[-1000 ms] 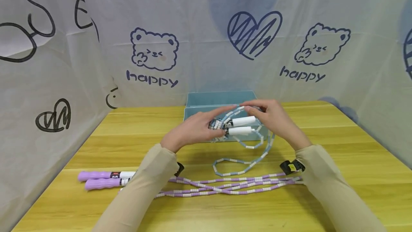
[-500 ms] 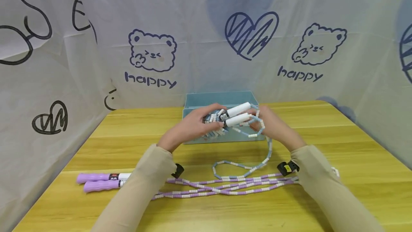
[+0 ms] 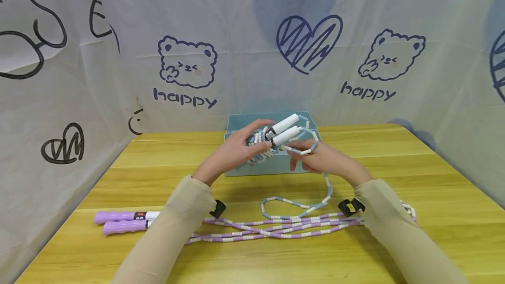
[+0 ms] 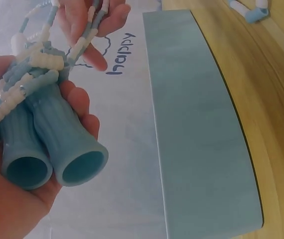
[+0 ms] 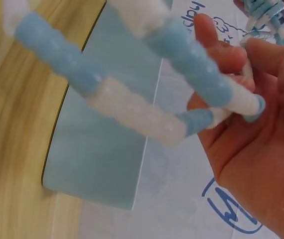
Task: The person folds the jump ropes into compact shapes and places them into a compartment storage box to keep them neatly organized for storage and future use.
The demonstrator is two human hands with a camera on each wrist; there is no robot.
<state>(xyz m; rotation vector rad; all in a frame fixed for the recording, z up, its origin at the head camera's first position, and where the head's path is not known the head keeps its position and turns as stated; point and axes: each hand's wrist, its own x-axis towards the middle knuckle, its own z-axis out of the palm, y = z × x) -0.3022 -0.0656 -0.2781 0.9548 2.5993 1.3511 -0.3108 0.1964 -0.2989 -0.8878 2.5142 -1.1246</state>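
Observation:
A blue-and-white beaded jump rope (image 3: pixel 286 136) is up in front of the blue box. My left hand (image 3: pixel 230 152) grips its two handles (image 4: pixel 67 127) side by side, their hollow blue ends showing in the left wrist view. Several turns of the cord wrap round the handles, and the white handle tips point up to the right. My right hand (image 3: pixel 325 157) pinches the beaded cord (image 5: pixel 187 59) between thumb and fingers, just right of the handles. From there a loose length of cord (image 3: pixel 329 187) hangs down and ends in a loop on the table.
A purple-and-white jump rope (image 3: pixel 272 233) lies stretched across the table near me, its purple handles (image 3: pixel 124 226) at the left. The light blue box (image 3: pixel 246 171) stands at the back, against a white printed curtain (image 3: pixel 252 78).
My right hand has passed from above the handles down behind and below them, carrying the cord. The left hand has tilted the handles more upright. The hanging length of cord is shorter.

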